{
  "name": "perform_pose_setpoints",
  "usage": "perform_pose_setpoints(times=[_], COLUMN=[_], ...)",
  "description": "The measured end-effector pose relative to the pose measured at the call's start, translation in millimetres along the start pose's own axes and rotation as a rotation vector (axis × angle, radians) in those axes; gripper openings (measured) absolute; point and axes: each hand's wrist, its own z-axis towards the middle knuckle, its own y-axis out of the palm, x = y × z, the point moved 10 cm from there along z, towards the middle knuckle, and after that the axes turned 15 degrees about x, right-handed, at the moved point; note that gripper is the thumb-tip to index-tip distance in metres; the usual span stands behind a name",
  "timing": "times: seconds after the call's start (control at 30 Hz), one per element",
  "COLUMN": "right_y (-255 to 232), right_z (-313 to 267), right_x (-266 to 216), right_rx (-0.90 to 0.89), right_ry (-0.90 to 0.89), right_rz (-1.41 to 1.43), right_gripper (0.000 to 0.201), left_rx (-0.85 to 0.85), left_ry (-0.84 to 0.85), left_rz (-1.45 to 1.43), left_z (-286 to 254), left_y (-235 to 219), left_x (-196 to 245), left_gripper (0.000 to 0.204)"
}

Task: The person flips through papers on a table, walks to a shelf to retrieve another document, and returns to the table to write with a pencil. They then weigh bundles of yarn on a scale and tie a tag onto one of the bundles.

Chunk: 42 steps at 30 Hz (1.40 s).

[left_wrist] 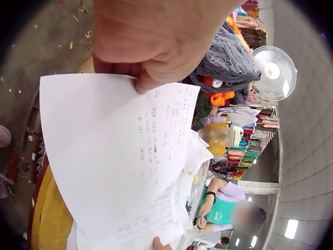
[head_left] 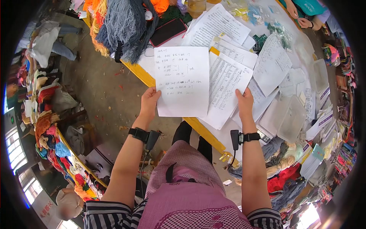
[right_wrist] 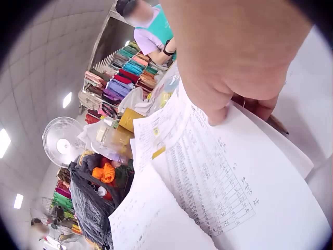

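The handwritten sheet [head_left: 183,76] is up in front of the wearer, writing side facing the head view, its lower left reaching past the yellow edge of the worktop [head_left: 207,136]. The left hand [head_left: 149,101] has a narrow grip on its lower left edge, the thumb lying on the written face. The right hand [head_left: 245,101] pinches the right edge of the tabulated sheets [head_left: 228,89], the thumb on top and fingers beneath; these lie beside the handwritten sheet, partly overlapped by it. So 2 sets of paper are in hand, while other written pages [head_left: 271,65] lie loose and overlapping on the worktop, out of either grip. A slim pointed thing [right_wrist: 279,125], perhaps a pen, shows by the right fingers; whether it is held, I cannot tell. Near the far edge are a dark phone [head_left: 168,32] with a red rim, a large bundle of grey yarn [head_left: 127,26] and orange yarn [head_left: 160,4]. On the right side are clear plastic containers [head_left: 291,118], with more yarn close by. Another person's hands [head_left: 304,23] are at the far right corner. Around this, the room has a bare, littered floor [head_left: 103,87], a white fan [left_wrist: 273,73], shelves of coloured yarn [right_wrist: 122,78] and lit ceiling panels [right_wrist: 67,100].
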Motion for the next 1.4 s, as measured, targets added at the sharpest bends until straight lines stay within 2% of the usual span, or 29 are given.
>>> perform_pose_setpoints(times=[0.27,0.4,0.47,0.6,0.67,0.8,0.93,1.0,1.07,1.2,1.27,1.4], right_y=[-14,-11,-5,7,14,21,19,19,20,22,19,19], right_z=[5,5,5,2,-1,1,2,2,-2,0,0,-3], right_x=[1,0,1,-9,-7,-4,4,3,2,6,9,-1], right_rx=[0.079,0.057,0.047,0.009,-0.009,-0.066,-0.021,0.009,0.033,0.045,0.067,0.067], right_ry=[0.021,0.028,-0.010,0.011,0.113,0.032,0.109,0.121,0.204,0.251,0.278,0.278], right_rz=[-0.228,-0.320,-0.117,-0.032,0.047,-0.011,-0.008,-0.006,0.127,0.151,0.044,0.017], right_gripper=[0.026,0.027,0.027,0.028,0.028,0.025,0.021,0.020,0.020,0.021,0.023,0.025], left_rx=[-0.006,-0.014,-0.025,-0.054,-0.068,-0.098,-0.115,-0.115,-0.110,-0.112,-0.108,-0.111], left_ry=[0.059,0.045,0.047,0.039,0.026,0.022,-0.006,0.016,0.015,0.014,0.021,0.042], left_rz=[-0.110,-0.110,-0.103,-0.091,-0.087,0.000,0.002,0.113,0.123,0.100,0.138,0.183], left_z=[4,7,7,2,-1,-1,1,2,2,3,1,0], left_y=[-7,-8,-2,19,29,47,61,63,66,70,71,74], left_x=[12,10,10,8,7,2,-5,-6,-7,-8,-7,-3], left_gripper=[0.016,0.016,0.016,0.016,0.016,0.016,0.017,0.019,0.019,0.019,0.019,0.019])
